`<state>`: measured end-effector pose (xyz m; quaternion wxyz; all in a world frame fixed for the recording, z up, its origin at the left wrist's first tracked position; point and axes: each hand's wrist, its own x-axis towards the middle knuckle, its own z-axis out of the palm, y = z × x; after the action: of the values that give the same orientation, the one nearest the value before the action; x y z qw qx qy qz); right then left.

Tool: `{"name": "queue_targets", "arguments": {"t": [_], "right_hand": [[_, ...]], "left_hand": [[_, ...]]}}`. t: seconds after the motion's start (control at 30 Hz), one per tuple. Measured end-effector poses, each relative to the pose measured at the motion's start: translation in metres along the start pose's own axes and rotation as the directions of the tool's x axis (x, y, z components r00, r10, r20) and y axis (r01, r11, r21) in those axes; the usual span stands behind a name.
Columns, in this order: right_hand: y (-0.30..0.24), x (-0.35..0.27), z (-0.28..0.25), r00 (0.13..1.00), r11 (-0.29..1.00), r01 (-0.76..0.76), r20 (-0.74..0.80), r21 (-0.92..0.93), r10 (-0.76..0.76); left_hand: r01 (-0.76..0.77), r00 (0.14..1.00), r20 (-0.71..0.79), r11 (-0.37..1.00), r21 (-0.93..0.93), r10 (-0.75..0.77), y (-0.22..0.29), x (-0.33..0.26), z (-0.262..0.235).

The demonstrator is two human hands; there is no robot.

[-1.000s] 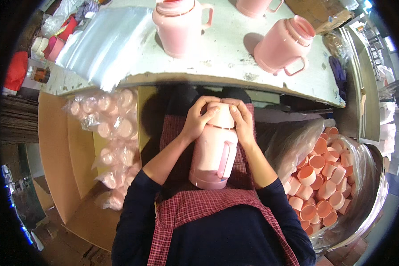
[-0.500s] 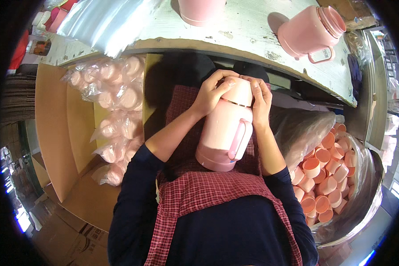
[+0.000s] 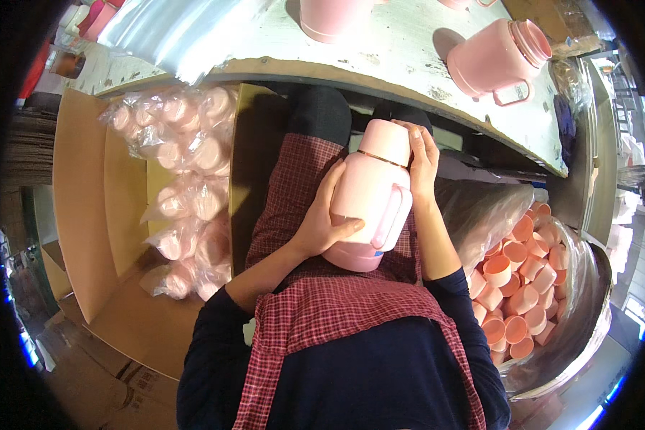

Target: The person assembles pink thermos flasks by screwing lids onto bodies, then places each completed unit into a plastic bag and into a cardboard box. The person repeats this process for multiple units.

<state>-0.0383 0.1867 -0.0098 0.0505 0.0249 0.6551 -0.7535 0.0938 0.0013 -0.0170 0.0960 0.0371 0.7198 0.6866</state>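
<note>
A pink vacuum flask (image 3: 365, 190) with a side handle leans in my lap, its cup lid (image 3: 385, 140) on top above a thin shiny ring. My left hand (image 3: 327, 218) is wrapped round the left side of the body, thumb across its lower front. At the upper right, my right hand (image 3: 421, 158) has its fingers curled over the cup lid's edge. The flask's handle (image 3: 395, 218) faces right, toward my right forearm. Its base rests on the red checked apron (image 3: 337, 308).
An open cardboard box (image 3: 86, 215) of bagged pink cups (image 3: 208, 154) stands left. Right is a plastic-lined container (image 3: 595, 322) of loose pink cups (image 3: 519, 287). On the worn white table (image 3: 401, 64) ahead are a lidless pink flask (image 3: 487, 61), other pink pieces and clear plastic bags (image 3: 172, 36).
My left hand has slid down from the cup lid to the flask's body. My right hand stays at the lid. The left knee shows more now.
</note>
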Motion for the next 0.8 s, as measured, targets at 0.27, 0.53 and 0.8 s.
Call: {"name": "queue_targets", "arguments": {"t": [0.27, 0.53, 0.8], "right_hand": [[-0.040, -0.005, -0.003, 0.970, 0.998, 0.033, 0.244, -0.056, -0.018], [-0.040, 0.001, -0.007, 0.806, 0.853, -0.320, 0.592, 0.411, 0.017], [-0.098, -0.009, 0.012, 0.938, 0.988, 0.153, 0.312, 0.022, -0.153]], "left_hand": [[0.121, 0.987, 0.154, 0.855, -0.504, -0.049, 0.000, 0.035, -0.012], [0.039, 0.988, 0.147, 0.823, -0.567, 0.055, 0.012, 0.039, -0.005], [-0.164, 0.986, -0.031, 0.914, -0.371, 0.164, 0.048, 0.050, -0.016]]}}
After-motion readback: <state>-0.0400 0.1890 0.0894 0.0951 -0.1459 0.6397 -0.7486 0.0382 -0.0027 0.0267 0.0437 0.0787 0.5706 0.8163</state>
